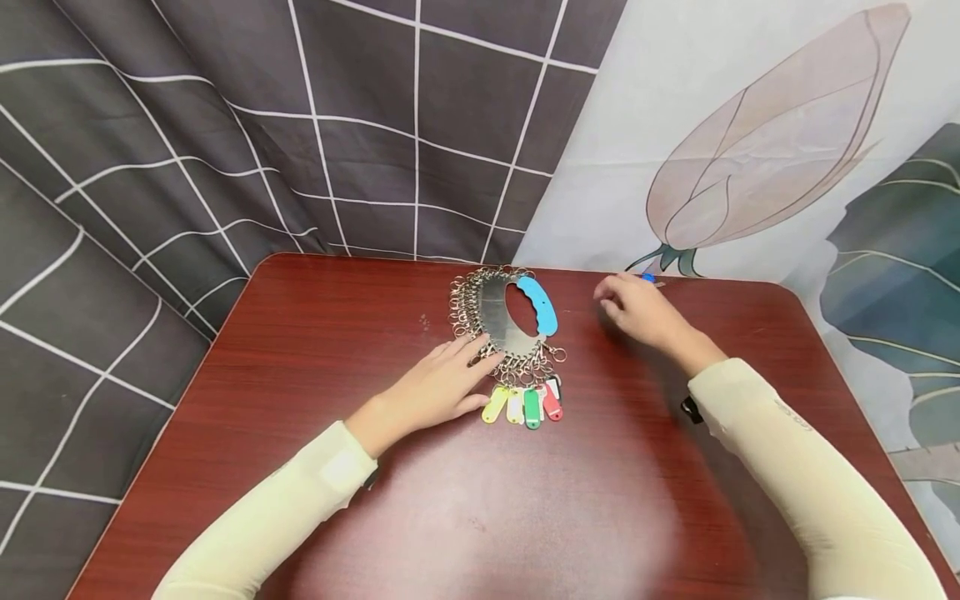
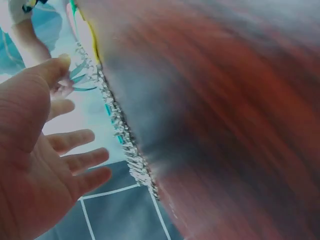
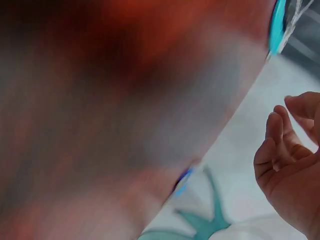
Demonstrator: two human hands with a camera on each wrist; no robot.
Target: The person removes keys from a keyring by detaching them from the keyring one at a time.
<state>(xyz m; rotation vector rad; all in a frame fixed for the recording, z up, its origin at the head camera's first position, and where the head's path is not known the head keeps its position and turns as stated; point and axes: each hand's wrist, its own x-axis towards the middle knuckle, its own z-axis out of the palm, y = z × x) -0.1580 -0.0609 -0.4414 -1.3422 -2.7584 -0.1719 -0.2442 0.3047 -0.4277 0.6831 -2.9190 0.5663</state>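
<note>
A metal key ring plate [image 1: 492, 315] with a blue grip handle [image 1: 543, 307] lies flat toward the back of the table, fringed with many small clips [image 1: 517, 363]. Yellow, white, green [image 1: 532, 408] and red [image 1: 552, 405] key tags hang from its front. My left hand [image 1: 431, 385] spreads over its lower left edge, fingers extended, thumb near the yellow tag [image 1: 495, 405]; in the left wrist view its palm holds nothing. To the right of the handle, my right hand [image 1: 639, 308] hovers with loosely bent, empty fingers. Just behind it lies a small blue tag with a key [image 1: 648, 277].
The reddish-brown wooden table [image 1: 337, 333] ends at the back against a dark gridded curtain [image 1: 360, 133] and a pale cloth [image 1: 600, 200] printed with a large bud. A black wrist strap [image 1: 692, 409] hangs at the right sleeve.
</note>
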